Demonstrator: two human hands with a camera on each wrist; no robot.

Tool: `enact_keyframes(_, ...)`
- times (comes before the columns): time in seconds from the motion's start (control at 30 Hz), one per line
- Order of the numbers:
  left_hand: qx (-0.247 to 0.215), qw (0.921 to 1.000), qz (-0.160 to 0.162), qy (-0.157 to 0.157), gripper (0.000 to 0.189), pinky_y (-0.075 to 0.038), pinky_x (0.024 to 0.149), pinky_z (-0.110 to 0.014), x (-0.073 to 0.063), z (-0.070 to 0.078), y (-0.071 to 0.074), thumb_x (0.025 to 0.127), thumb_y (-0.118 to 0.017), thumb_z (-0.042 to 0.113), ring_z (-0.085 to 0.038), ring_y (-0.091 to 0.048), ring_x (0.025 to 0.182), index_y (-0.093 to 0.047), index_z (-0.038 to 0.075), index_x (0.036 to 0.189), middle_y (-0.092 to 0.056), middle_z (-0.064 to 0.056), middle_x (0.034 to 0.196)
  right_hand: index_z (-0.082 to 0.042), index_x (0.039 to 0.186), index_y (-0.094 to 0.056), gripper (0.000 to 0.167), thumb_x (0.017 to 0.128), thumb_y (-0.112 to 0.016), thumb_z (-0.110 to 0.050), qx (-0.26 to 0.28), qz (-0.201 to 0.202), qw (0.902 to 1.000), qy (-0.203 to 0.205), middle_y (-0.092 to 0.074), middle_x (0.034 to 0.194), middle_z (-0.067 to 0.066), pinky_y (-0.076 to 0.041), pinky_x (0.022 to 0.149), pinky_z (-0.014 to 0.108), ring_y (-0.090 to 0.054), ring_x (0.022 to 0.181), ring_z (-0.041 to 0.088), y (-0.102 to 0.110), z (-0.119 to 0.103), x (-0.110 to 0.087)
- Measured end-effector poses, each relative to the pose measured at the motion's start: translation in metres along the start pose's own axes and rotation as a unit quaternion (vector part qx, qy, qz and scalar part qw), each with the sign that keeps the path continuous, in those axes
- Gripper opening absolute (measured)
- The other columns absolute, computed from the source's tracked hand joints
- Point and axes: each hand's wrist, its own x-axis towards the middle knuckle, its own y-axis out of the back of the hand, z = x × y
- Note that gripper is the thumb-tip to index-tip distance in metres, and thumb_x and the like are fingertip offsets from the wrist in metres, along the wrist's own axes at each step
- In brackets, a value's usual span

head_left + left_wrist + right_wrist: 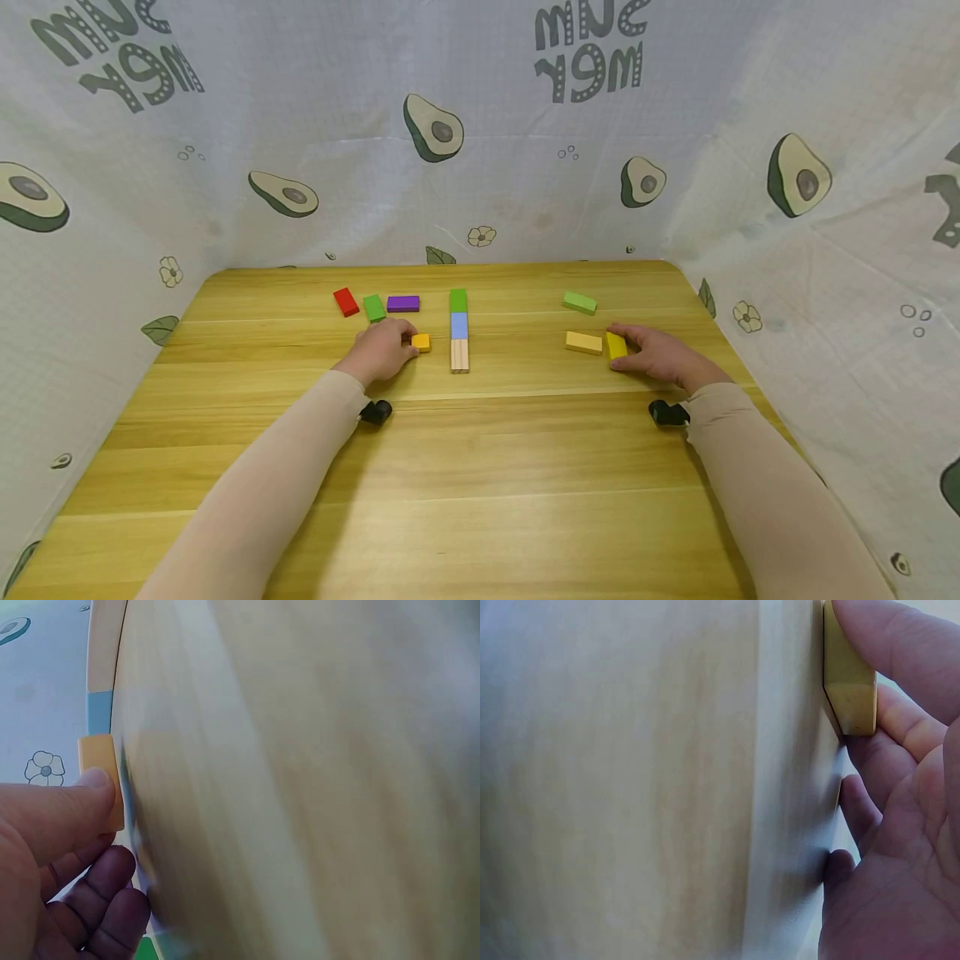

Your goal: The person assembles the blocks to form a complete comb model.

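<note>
Between thumb and fingers my left hand [381,348] pinches an orange block [422,342]; the left wrist view shows the thumb on the face of that orange block [97,754]. To its right, a green block [458,300], a blue block [459,326] and a natural-wood piece [460,357] form a straight column. Over on the right side of the table, my right hand [662,357] pinches a yellow block [617,347] by its ends. A pale orange block [583,342] lies just left of the yellow one. In the right wrist view, the yellow block [851,682] sits low at the tabletop.
Beyond the left hand lie a red block [346,302], a green block [374,308] and a purple block [403,304]. A light green block [580,302] is at the back right. The wooden table [480,483] meets a hanging avocado-print cloth [360,125] at its back and sides.
</note>
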Motion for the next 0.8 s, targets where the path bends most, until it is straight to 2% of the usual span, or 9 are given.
enact_keyframes(0.33, 0.011, 0.9996, 0.0, -0.026, 0.034, -0.039, 0.112, -0.057, -0.009, -0.002, -0.001, 0.105, -0.066, 0.029, -0.031, -0.057, 0.132, -0.066, 0.009, 0.134, -0.065, -0.011, 0.136, -0.004, 0.163, -0.034, 0.087, 0.096, -0.078, -0.038, -0.005, 0.0, 1.0, -0.004, -0.025, 0.167, 0.034, -0.017, 0.123, 0.072, -0.019, 0.155, 0.056, -0.001, 0.0, 0.001)
enact_keyframes(0.57, 0.007, 0.9991, -0.004, -0.042, 0.036, -0.036, 0.116, -0.057, -0.026, 0.003, 0.0, 0.105, -0.066, 0.03, -0.033, -0.056, 0.137, -0.065, 0.009, 0.134, -0.064, -0.012, 0.14, -0.005, 0.164, -0.034, 0.088, 0.095, -0.078, -0.039, -0.003, -0.003, 1.0, -0.004, -0.025, 0.168, 0.033, -0.017, 0.123, 0.072, -0.018, 0.156, 0.056, 0.0, 0.002, 0.003)
enact_keyframes(0.8, -0.002, 0.9976, -0.018, -0.067, 0.035, -0.034, 0.119, -0.058, -0.038, 0.01, -0.004, 0.104, -0.068, 0.028, -0.032, -0.058, 0.133, -0.067, 0.008, 0.132, -0.066, -0.011, 0.136, -0.004, 0.164, -0.033, 0.088, 0.096, -0.078, -0.038, -0.001, -0.003, 1.0, -0.004, -0.023, 0.169, 0.033, -0.018, 0.123, 0.071, -0.016, 0.156, 0.056, 0.0, 0.001, 0.003)
